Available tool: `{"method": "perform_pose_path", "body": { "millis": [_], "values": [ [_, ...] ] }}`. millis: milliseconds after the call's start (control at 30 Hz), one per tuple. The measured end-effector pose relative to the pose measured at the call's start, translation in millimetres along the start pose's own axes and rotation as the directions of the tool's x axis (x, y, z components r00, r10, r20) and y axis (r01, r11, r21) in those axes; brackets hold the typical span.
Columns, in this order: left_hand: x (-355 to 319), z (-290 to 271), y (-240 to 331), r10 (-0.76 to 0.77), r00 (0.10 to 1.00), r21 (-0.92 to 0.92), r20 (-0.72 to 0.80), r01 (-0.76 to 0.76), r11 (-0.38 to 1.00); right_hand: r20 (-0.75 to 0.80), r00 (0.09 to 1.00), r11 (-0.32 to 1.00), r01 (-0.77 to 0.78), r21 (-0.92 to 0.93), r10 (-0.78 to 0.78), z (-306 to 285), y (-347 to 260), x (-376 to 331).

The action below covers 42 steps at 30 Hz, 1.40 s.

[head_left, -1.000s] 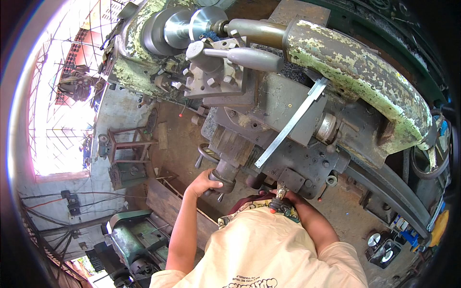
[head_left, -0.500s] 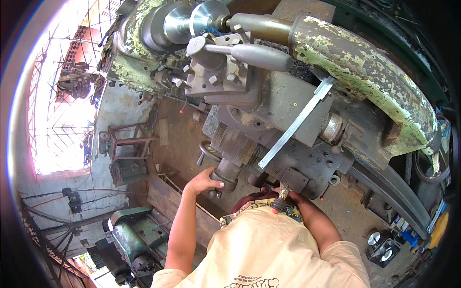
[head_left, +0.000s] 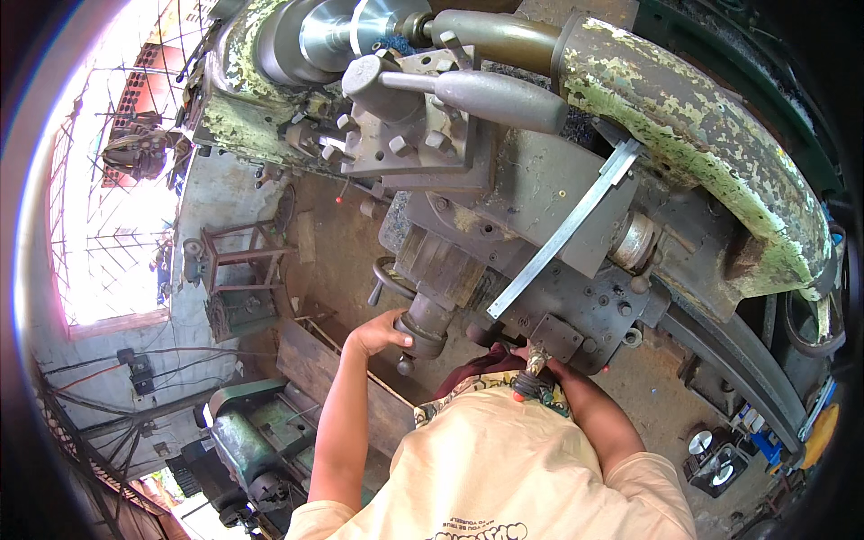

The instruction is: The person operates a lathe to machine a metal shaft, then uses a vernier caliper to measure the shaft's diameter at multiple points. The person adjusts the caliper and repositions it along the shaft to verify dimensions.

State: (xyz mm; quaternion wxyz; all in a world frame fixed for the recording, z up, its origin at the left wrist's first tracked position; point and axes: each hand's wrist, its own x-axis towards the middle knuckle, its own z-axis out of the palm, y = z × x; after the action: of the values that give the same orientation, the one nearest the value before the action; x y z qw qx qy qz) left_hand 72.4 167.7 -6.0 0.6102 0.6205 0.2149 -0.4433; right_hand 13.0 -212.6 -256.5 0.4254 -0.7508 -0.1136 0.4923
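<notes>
Presently at lathe carriage [head_left: 558, 288] | left hand [head_left: 378, 335] curled around cross-slide handle [head_left: 423, 326] | right hand [head_left: 531, 358] mostly hidden under carriage edge beside small lever [head_left: 536, 353], grip cannot be told | steel ruler [head_left: 562, 236] lies above both hands.

Daylight overexposed through grilled window [head_left: 108, 225]; glare on machine's polished chuck [head_left: 351, 31] right of it. Strong fisheye bending, dark vignette at rim. Centre sharp.
</notes>
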Motion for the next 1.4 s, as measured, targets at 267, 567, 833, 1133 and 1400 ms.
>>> {"method": "perform_pose_path", "body": {
  "millis": [267, 567, 833, 1133, 1400],
  "values": [
    [2, -2, -3, 0.005, 1.0, -0.02, 0.02, -0.004, 1.0, 0.013, 1.0, 1.0, 0.004, 0.003, -0.005, -4, -4, 2],
    [2, -3, -3, -0.004, 1.0, 0.057, -0.009, 0.004, 0.998, 0.023, 1.0, 1.0, 0.014, -0.004, -0.014, -10, -5, 2],
    [0, 1, 1, 0.014, 1.0, 0.091, -0.019, -0.013, 0.996, 0.023, 1.0, 1.0, 0.014, 0.0, -0.014, -7, -4, 2],
    [0, 2, 3, 0.017, 1.0, 0.093, -0.014, -0.016, 0.996, 0.02, 1.0, 1.0, 0.013, -0.003, -0.013, -8, -10, 0],
    [-7, 14, 15, 0.035, 0.997, 0.168, -0.07, -0.023, 0.986, -0.035, 0.999, 0.999, -0.014, -0.041, 0.012, 27, 20, 11]
  ]
}}
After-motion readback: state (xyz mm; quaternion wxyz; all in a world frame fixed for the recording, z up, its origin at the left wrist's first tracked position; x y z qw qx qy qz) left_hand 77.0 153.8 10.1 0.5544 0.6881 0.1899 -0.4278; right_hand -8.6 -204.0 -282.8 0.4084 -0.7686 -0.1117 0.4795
